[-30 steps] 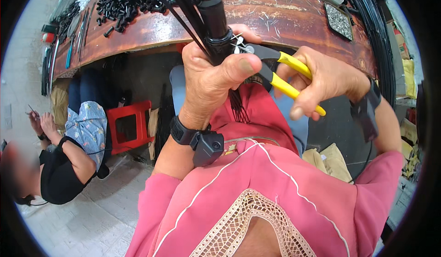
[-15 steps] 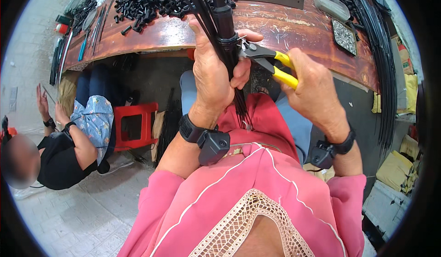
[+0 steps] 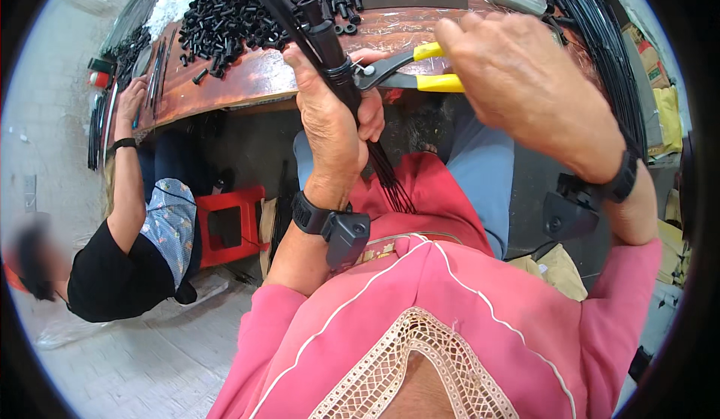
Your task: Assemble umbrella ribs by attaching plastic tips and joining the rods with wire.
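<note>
The left hand (image 3: 334, 130) is shut round a bunch of thin black rods and a fat black tube (image 3: 328, 48), with its thumb on one side and its fingers on the other. The tube is just over the edge of the table (image 3: 262, 70), near the top middle of the view. It leans, with its top toward 11 o'clock. The thin rods' ends (image 3: 390, 179) hang down toward 5 o'clock, over the red cloth.

The right hand (image 3: 532, 82) holds the pliers (image 3: 386, 69). The tube lies at 9 o'clock from the right hand, and the head of the pliers meets its side at a dark ring (image 3: 340, 71). So the pliers lie across the tube, not along it, and their yellow handles point to 3 o'clock. A small white bit (image 3: 369, 70) sits by the head. I can't tell if the jaws are biting.

The left hand is nearer; it is already on the tube. Its arm comes up from 7 o'clock. The right arm comes in from 4 o'clock, bent, with the back of the hand up. Its fingers are curled round the handles, but I can't see their tips. A pile of black parts (image 3: 240, 22) is at 10 o'clock from the tube.
</note>
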### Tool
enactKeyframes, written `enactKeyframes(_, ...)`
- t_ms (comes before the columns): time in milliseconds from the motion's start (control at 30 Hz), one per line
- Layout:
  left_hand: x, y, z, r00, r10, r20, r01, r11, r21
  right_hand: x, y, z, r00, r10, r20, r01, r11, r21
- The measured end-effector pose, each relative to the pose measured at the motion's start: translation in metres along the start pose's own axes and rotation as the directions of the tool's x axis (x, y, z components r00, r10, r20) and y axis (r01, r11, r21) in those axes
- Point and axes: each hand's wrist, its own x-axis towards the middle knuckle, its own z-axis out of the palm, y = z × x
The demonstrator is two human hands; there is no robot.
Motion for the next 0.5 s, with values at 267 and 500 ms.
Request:
enactKeyframes(267,0.011,0.000,-0.017,0.997,0.039,0.063,-0.035,0.997,-0.070,-0.007,-0.028,0.067,0.953,0.290,0.085,-0.300,0.884,0.357)
enactKeyframes(500,0.012,-0.008,-0.023,0.964,0.215,0.155,-0.187,0.967,-0.175,-0.014,-0.021,0.067,0.938,0.344,0.036,-0.328,0.852,0.407)
